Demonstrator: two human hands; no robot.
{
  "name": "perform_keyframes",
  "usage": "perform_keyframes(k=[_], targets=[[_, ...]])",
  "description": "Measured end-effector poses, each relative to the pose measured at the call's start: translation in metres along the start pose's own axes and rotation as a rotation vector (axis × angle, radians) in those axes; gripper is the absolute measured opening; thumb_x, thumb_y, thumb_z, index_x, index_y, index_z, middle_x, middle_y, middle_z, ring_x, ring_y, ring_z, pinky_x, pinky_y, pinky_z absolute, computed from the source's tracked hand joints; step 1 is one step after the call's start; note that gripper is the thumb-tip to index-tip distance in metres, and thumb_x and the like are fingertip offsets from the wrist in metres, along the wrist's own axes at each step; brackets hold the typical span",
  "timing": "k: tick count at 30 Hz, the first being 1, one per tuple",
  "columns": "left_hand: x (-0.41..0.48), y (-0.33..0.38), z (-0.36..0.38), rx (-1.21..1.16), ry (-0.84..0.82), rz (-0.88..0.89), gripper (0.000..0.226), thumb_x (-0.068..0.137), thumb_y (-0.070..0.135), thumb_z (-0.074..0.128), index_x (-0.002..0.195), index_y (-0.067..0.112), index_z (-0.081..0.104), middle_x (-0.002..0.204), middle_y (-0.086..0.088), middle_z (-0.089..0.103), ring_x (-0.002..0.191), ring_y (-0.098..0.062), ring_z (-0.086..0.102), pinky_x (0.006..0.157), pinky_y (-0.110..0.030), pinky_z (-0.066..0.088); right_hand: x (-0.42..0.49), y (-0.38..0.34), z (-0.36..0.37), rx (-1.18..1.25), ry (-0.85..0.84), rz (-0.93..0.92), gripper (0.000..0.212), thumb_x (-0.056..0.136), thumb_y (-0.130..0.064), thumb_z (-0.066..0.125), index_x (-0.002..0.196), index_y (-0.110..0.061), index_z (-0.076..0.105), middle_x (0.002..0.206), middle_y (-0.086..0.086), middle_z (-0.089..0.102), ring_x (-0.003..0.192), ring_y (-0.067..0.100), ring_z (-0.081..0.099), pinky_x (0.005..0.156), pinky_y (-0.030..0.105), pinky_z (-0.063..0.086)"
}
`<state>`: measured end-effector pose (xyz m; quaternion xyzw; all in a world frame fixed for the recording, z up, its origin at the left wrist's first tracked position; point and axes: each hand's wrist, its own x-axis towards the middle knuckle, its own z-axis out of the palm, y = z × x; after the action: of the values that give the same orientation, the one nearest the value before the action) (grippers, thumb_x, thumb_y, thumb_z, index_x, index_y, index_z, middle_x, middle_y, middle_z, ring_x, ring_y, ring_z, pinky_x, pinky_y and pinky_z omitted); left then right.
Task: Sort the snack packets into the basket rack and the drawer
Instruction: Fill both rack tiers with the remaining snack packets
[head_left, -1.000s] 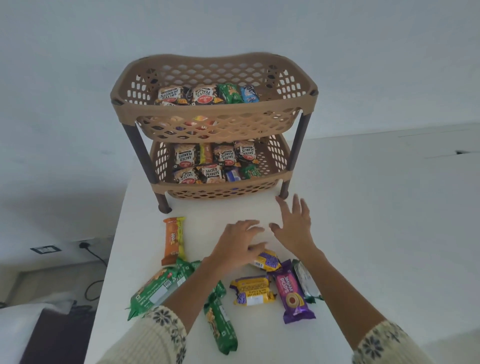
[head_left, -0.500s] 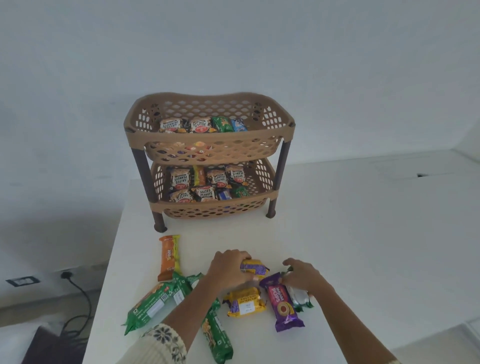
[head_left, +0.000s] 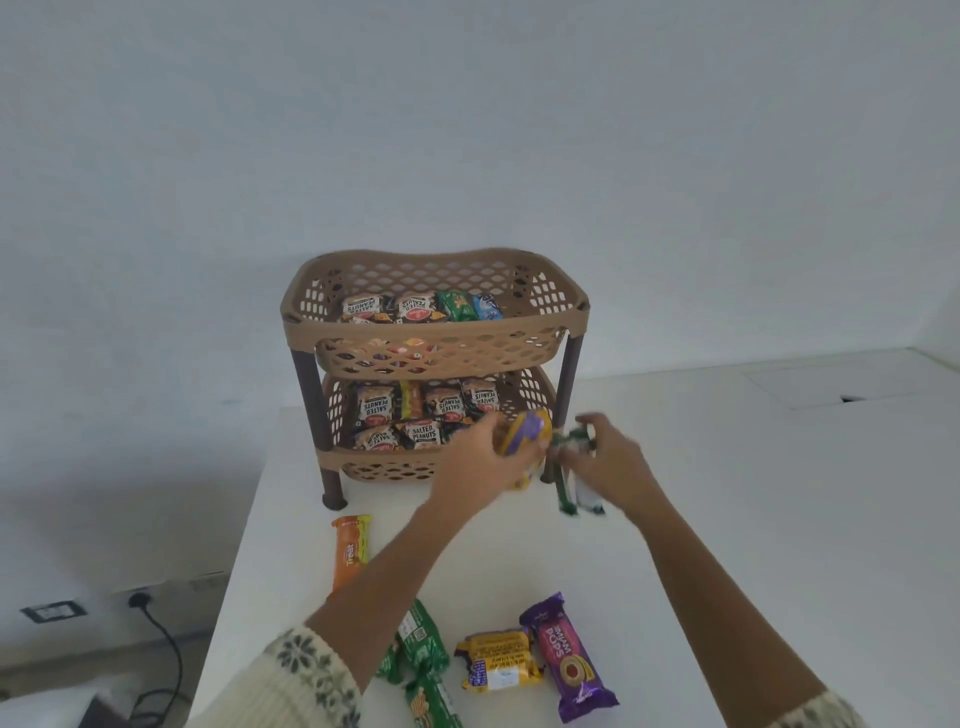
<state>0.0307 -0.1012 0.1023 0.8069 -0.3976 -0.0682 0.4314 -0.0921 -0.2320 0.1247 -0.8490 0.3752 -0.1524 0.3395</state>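
Observation:
A tan two-tier basket rack (head_left: 435, 330) stands at the back of the white table (head_left: 727, 519); both tiers hold several small snack packets. My left hand (head_left: 480, 462) grips a yellow and purple packet (head_left: 525, 434) right at the lower basket's front right corner. Beside it, my right hand (head_left: 610, 460) holds a green and white packet (head_left: 574, 478) that hangs down in front of the rack's right leg. Near me on the table lie an orange packet (head_left: 352, 545), green packets (head_left: 423, 654), a yellow packet (head_left: 498, 660) and a purple packet (head_left: 569, 660).
The table's left edge drops to a floor with a wall socket and black cable (head_left: 156, 629). A white wall rises behind the rack. A flat panel with a dark slot (head_left: 852, 398) is set in the surface at the far right.
Both hands closed on packets near me, lifted them and moved forward to the rack's lower right corner. The view has pulled back and tilted up.

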Motion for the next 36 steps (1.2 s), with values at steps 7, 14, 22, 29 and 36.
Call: perform_keyframes(k=[7, 14, 22, 29, 36], targets=[[0.057, 0.061, -0.07, 0.028, 0.278, 0.243, 0.06, 0.077, 0.069, 0.064, 0.121, 0.029, 0.056, 0.105, 0.014, 0.07, 0.079, 0.001, 0.066, 0.07, -0.027, 0.059, 0.041, -0.08, -0.061, 0.197, 0.203, -0.259, 0.057, 0.082, -0.041, 0.069, 0.13, -0.022, 0.047, 0.109, 0.004, 0.06, 0.103, 0.027, 0.061, 0.091, 0.045, 0.051], [0.125, 0.084, -0.114, 0.141, 0.466, 0.178, 0.065, 0.077, 0.076, 0.055, 0.119, 0.026, 0.056, 0.089, 0.012, 0.069, 0.072, -0.006, 0.066, 0.054, -0.021, 0.047, 0.102, -0.14, -0.075, 0.221, 0.241, -0.423, 0.063, 0.083, -0.045, 0.067, 0.135, -0.021, 0.042, 0.121, 0.009, 0.058, 0.108, 0.027, 0.057, 0.085, 0.035, 0.046], [0.179, 0.039, -0.116, 0.488, 0.348, 0.039, 0.071, 0.085, 0.076, 0.04, 0.132, 0.026, 0.054, 0.077, 0.011, 0.064, 0.065, -0.005, 0.058, 0.05, -0.021, 0.039, 0.16, -0.156, -0.04, 0.085, 0.095, -0.388, 0.066, 0.084, -0.047, 0.066, 0.133, -0.011, 0.041, 0.113, 0.006, 0.061, 0.086, 0.016, 0.057, 0.07, 0.028, 0.042], [0.203, 0.009, -0.095, 0.735, 0.013, -0.15, 0.064, 0.078, 0.077, 0.049, 0.093, 0.017, 0.066, 0.083, 0.001, 0.068, 0.075, -0.016, 0.065, 0.072, -0.032, 0.056, 0.193, -0.137, -0.007, -0.19, -0.065, -0.289, 0.05, 0.084, -0.038, 0.067, 0.12, -0.006, 0.052, 0.107, 0.008, 0.064, 0.089, 0.022, 0.061, 0.06, 0.03, 0.041], [0.203, 0.011, -0.095, 0.73, -0.081, -0.244, 0.053, 0.079, 0.068, 0.059, 0.068, 0.016, 0.056, 0.058, 0.002, 0.05, 0.056, -0.016, 0.05, 0.06, -0.028, 0.042, 0.194, -0.144, -0.006, -0.401, -0.177, -0.326, 0.026, 0.089, -0.034, 0.062, 0.084, -0.008, 0.06, 0.066, 0.0, 0.052, 0.062, 0.016, 0.051, 0.054, 0.028, 0.036]])
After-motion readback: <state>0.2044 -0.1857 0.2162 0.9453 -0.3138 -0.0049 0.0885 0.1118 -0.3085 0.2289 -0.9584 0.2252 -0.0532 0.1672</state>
